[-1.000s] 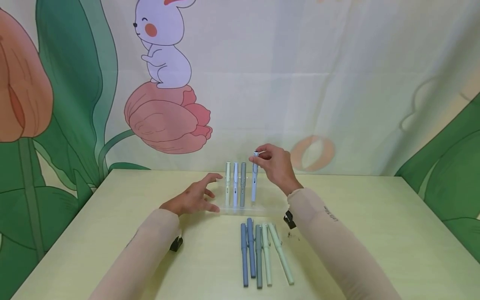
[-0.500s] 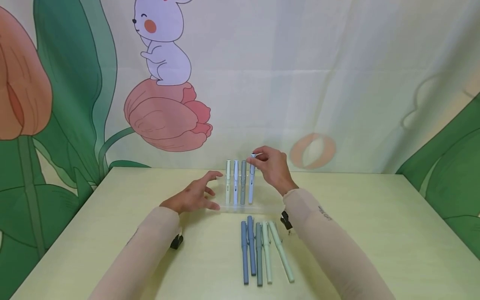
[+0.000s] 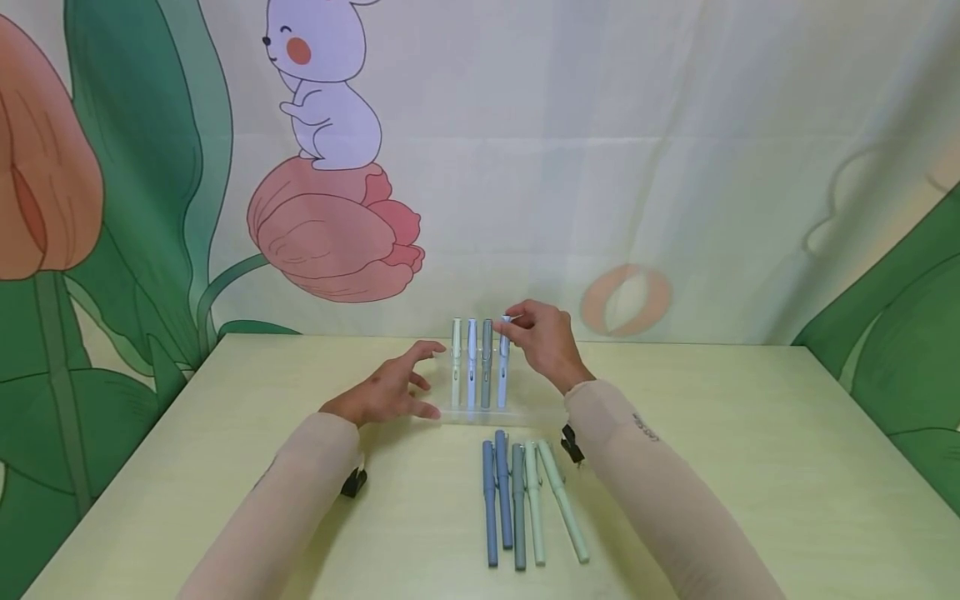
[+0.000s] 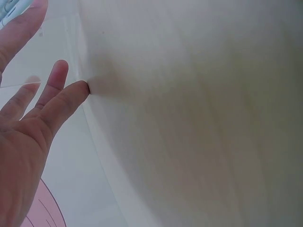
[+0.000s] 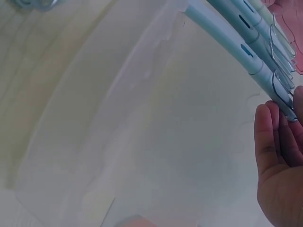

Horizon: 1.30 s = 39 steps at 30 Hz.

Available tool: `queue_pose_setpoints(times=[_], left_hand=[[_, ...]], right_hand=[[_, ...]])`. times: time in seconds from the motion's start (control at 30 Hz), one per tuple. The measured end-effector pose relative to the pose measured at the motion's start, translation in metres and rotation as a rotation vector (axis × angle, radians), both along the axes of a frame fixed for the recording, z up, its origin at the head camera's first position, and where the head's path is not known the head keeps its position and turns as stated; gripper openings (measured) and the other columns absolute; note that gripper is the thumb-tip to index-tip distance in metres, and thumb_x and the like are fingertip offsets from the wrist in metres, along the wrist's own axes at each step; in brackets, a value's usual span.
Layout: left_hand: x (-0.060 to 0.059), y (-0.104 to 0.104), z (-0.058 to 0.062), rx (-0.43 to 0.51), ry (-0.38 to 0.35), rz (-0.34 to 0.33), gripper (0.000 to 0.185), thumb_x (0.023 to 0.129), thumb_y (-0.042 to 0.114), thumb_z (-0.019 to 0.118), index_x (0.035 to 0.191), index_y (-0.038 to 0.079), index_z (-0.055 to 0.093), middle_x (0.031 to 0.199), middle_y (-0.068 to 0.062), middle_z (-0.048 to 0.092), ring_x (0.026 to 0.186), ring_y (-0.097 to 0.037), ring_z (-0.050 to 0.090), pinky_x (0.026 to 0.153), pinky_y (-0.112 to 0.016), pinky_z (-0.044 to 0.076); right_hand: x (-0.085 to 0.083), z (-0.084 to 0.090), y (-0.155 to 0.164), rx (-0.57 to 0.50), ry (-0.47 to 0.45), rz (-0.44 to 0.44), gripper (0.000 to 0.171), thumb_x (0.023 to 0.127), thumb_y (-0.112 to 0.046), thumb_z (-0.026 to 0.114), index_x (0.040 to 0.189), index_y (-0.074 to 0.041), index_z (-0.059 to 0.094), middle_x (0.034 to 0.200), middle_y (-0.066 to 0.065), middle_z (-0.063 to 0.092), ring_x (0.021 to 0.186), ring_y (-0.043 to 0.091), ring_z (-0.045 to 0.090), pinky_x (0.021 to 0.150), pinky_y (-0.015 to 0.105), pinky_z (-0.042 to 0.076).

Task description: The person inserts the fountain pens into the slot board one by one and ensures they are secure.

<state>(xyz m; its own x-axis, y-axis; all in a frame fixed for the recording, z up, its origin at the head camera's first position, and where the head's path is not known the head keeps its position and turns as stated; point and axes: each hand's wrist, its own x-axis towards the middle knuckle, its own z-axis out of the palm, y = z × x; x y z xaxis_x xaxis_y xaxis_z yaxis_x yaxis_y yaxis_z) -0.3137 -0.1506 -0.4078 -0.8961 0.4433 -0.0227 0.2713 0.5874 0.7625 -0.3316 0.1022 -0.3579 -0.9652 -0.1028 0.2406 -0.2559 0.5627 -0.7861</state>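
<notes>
With thumb and fingers, my right hand (image 3: 546, 337) pinches the capped top of a light blue pen (image 3: 503, 379), which stands upright at the right end of a short row. To its left are a grey pen (image 3: 486, 375), a pale lilac-blue pen (image 3: 471, 375) and a pale green pen (image 3: 456, 375), all in a clear plastic stand (image 3: 536, 418). Wire clips and barrel slots show in the right wrist view. My left hand (image 3: 390, 390) is spread at the stand's left end, with its fingertips right at the clear edge.
Nearer me on the table (image 3: 712, 467) lie two blue pens (image 3: 490, 504), a dark grey-green pen (image 3: 519, 508) and two light green pens (image 3: 535, 504). A printed curtain (image 3: 480, 167) hangs behind the table's back edge.
My right hand has moved left and down, bringing the light blue pen from apart on the right to beside the grey one in the stand. The left hand has stayed put.
</notes>
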Motion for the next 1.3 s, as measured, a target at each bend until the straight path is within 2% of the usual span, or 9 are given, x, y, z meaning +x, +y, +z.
queue_pose_setpoints(times=[0.37, 0.67, 0.97, 1.3], left_hand=[[0.002, 0.000, -0.001, 0.011, -0.007, -0.003, 0.095, 0.076, 0.007, 0.087, 0.150, 0.025, 0.031, 0.158, -0.015, 0.032, 0.116, -0.031, 0.058, 0.094, -0.045, 0.052], [0.003, 0.001, 0.000, 0.000, -0.001, 0.003, 0.096, 0.076, 0.007, 0.087, 0.151, 0.024, 0.030, 0.158, -0.014, 0.032, 0.116, -0.031, 0.058, 0.093, -0.044, 0.053], [0.001, 0.000, 0.000, 0.005, 0.000, -0.004, 0.095, 0.077, 0.008, 0.087, 0.151, 0.024, 0.030, 0.158, -0.015, 0.031, 0.116, -0.031, 0.058, 0.093, -0.044, 0.052], [0.000, -0.001, -0.001, 0.011, 0.006, -0.008, 0.096, 0.076, 0.008, 0.087, 0.151, 0.023, 0.029, 0.158, -0.014, 0.031, 0.115, -0.030, 0.059, 0.093, -0.044, 0.052]], right_hand=[[-0.001, -0.008, 0.001, 0.000, -0.021, 0.015, 0.030, 0.095, -0.025, 0.072, 0.115, -0.003, 0.068, 0.102, 0.012, 0.073, 0.093, 0.032, 0.070, 0.084, 0.040, 0.055], [-0.004, -0.008, 0.001, 0.020, -0.037, 0.017, 0.034, 0.095, -0.025, 0.071, 0.120, -0.002, 0.068, 0.106, 0.014, 0.073, 0.097, 0.033, 0.070, 0.086, 0.042, 0.055], [-0.005, -0.005, -0.003, 0.048, -0.050, -0.001, 0.035, 0.095, -0.027, 0.071, 0.121, -0.004, 0.068, 0.107, 0.012, 0.072, 0.094, 0.027, 0.069, 0.083, 0.039, 0.056], [0.002, 0.002, 0.009, 0.078, -0.022, 0.019, 0.050, 0.095, -0.035, 0.070, 0.133, -0.003, 0.060, 0.113, 0.015, 0.071, 0.104, 0.029, 0.068, 0.089, 0.045, 0.054]])
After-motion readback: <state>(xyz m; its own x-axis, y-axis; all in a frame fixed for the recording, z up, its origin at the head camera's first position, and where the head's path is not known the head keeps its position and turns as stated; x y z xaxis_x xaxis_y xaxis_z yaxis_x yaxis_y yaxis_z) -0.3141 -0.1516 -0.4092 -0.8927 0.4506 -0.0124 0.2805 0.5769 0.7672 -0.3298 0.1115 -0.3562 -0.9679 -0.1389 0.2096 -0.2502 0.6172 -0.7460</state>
